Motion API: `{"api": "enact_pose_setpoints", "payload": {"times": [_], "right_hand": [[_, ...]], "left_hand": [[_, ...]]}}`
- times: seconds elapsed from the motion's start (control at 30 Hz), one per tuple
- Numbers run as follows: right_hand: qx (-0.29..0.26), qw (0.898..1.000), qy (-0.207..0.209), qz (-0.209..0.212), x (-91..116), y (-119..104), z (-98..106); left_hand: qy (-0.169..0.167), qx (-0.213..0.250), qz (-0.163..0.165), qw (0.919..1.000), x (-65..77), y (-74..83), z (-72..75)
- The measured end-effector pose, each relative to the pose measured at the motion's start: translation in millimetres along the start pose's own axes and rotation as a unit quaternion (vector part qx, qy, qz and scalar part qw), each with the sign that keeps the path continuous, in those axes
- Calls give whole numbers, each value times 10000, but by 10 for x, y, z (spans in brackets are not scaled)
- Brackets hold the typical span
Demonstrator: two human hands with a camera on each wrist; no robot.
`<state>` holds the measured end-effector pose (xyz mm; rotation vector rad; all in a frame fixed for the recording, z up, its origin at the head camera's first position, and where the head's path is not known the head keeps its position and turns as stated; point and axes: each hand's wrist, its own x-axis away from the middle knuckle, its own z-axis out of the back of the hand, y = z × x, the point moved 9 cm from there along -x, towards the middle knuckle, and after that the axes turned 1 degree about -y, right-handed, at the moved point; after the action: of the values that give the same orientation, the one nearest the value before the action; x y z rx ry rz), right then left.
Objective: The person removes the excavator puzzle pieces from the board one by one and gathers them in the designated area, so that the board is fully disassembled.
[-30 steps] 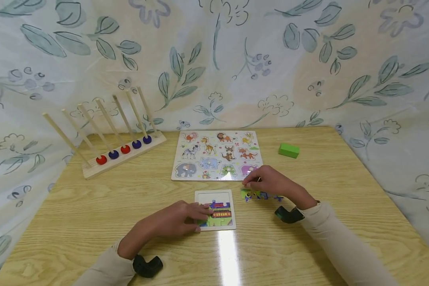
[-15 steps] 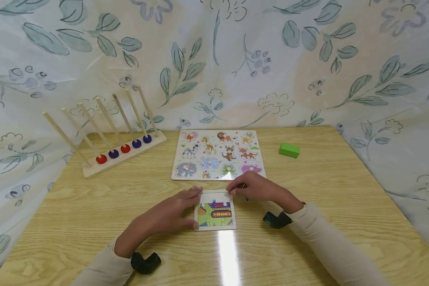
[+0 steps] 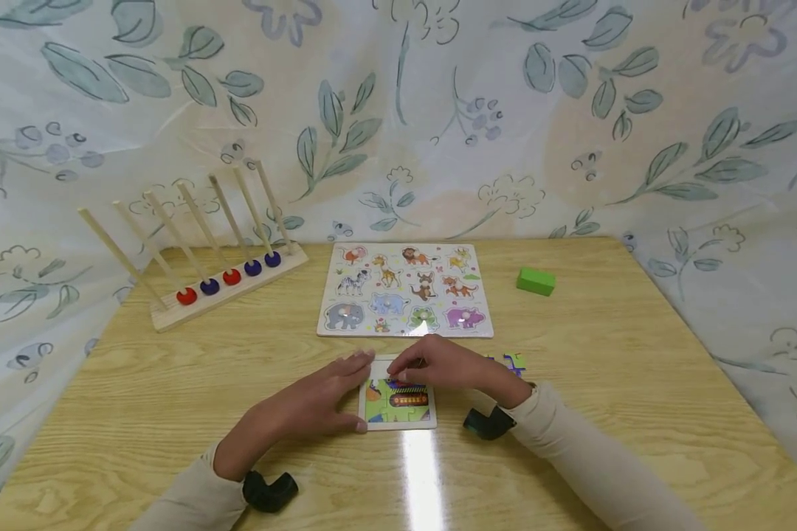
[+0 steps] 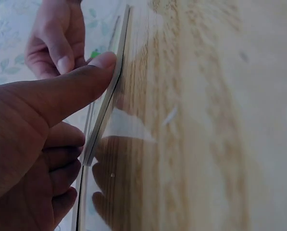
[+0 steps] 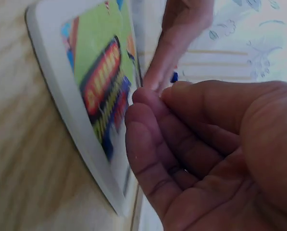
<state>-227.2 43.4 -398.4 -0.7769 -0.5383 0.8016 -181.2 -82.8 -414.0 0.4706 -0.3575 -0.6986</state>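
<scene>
A small white-framed jigsaw tray [image 3: 398, 425] lies on the table, partly filled with pieces of a colourful vehicle picture [image 3: 408, 400]. My left hand [image 3: 319, 394] rests along its left side, fingers at the upper left corner and thumb [image 4: 102, 60] on the near edge. Over the upper part of the tray, my right hand [image 3: 438, 363] pinches a small puzzle piece with thumb and fingertips; the piece is mostly hidden by the fingers. In the right wrist view, the fingertips [image 5: 138, 113] meet close to the tray. Loose puzzle pieces [image 3: 514, 361] lie to the right, partly behind the right wrist.
An animal peg puzzle board [image 3: 404, 291] lies behind the tray. Back left stands a wooden peg rack [image 3: 229, 291] with upright sticks and red and blue beads. A green block [image 3: 535, 281] sits at back right. A floral cloth [image 3: 398, 110] hangs behind the table.
My right hand has moved left from the loose pieces to above the tray. My left hand has shifted from over the picture to the tray's left edge, fingers extended.
</scene>
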Motion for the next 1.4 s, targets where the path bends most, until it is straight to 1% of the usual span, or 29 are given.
{"api": "enact_pose_setpoints", "payload": {"times": [0.1, 0.17, 0.37, 0.47, 0.67, 0.9, 1.1, 1.2, 1.4], "right_hand": [[-22, 9999, -120, -5, -47, 2, -78], [-24, 9999, -134, -4, -67, 1, -96], [69, 9999, -95, 13, -97, -26, -86], [54, 9999, -104, -42, -101, -36, -84], [-33, 9998, -143, -164, -99, -22, -93], [-187, 9996, -196, 0, -104, -28, -99], [-391, 9987, -275, 187, -100, -48, -109], [-434, 9984, -283, 208, -101, -47, -114], [-518, 9982, -247, 189, -103, -29, -117]], "left_hand": [[-55, 21, 9, 10000, -5, -5, -14], [-59, 13, 9, 10000, -9, -5, -16], [-30, -42, 112, 9999, -23, -33, -17], [6, 10, 144, 9999, -29, -42, -10], [55, 149, 99, 9998, -23, -18, 12], [73, 176, 19, 9998, -29, -14, 23], [266, 44, -138, 9995, -57, -8, 39], [350, -26, -200, 9992, -68, 12, 43], [397, 29, -103, 9992, -69, 26, 46]]}}
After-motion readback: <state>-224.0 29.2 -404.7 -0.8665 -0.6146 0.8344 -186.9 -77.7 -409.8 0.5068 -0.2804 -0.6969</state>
